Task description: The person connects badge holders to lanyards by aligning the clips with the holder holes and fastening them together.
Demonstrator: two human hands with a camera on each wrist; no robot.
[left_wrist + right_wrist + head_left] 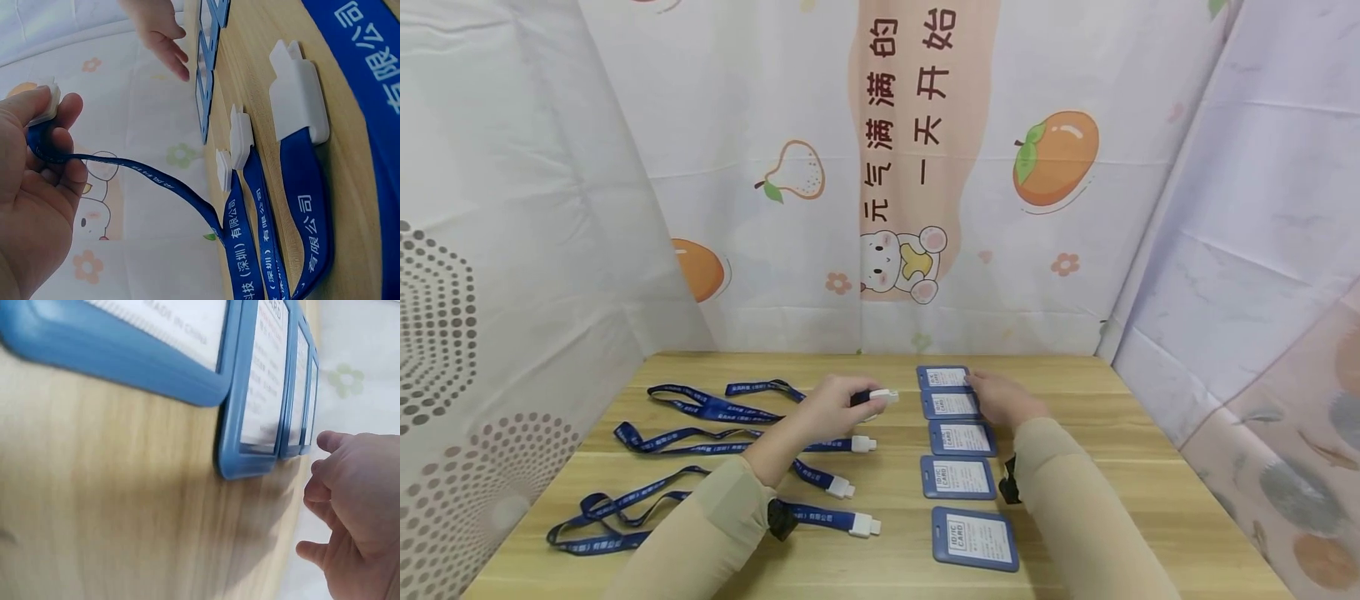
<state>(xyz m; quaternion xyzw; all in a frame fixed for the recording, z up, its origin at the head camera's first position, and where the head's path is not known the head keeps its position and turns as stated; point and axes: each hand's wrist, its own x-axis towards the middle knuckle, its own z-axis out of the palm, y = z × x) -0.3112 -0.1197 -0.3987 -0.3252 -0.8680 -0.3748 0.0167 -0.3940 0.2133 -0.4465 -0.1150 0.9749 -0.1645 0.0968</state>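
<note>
My left hand (831, 410) pinches the white clip end (883, 395) of a blue lanyard (165, 186) between thumb and fingers, lifted above the table. Its strap droops from the hand down toward the other lanyards in the left wrist view. My right hand (1006, 402) is at the right edge of the farthest card holders in the column, fingers loosely bent and holding nothing. The farthest card holder (942, 377), blue-framed with a white ID/IC card, lies right by its fingertips. In the right wrist view, the hand (359, 500) hovers beside the holders' ends.
Several blue lanyards (685, 447) with white clips lie spread on the left of the wooden table (895, 575). Other card holders (976, 537) form a column right of centre. A printed curtain (737, 100) hangs behind the table and along both sides.
</note>
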